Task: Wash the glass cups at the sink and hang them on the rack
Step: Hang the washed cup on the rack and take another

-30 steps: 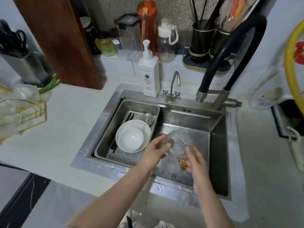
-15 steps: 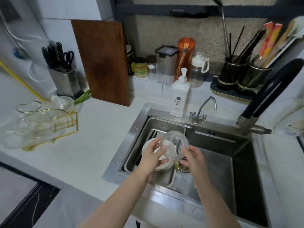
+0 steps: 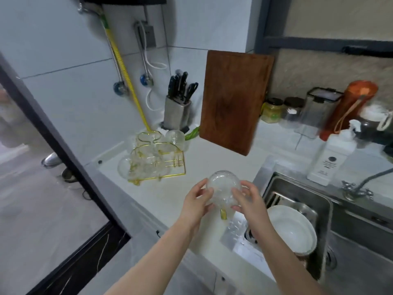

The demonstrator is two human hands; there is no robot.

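Note:
A clear textured glass cup [image 3: 223,185] with a gold handle is held upside down above the white counter, left of the sink [image 3: 328,204]. My left hand [image 3: 195,203] grips its left side and my right hand [image 3: 248,199] grips its right side. The gold wire rack [image 3: 170,160] stands farther back left on the counter, with several glass cups hanging on it and one more [image 3: 175,136] behind it.
A white bowl [image 3: 291,228] lies in a steel tray inside the sink. A soap bottle [image 3: 330,154] and a small tap [image 3: 357,188] stand behind the sink. A wooden cutting board [image 3: 231,99] and a knife block [image 3: 177,111] lean at the back wall. The counter edge drops to the floor on the left.
Both hands have lifted the glass cup out of the sink and carried it left over the counter toward the rack. The view has swung left.

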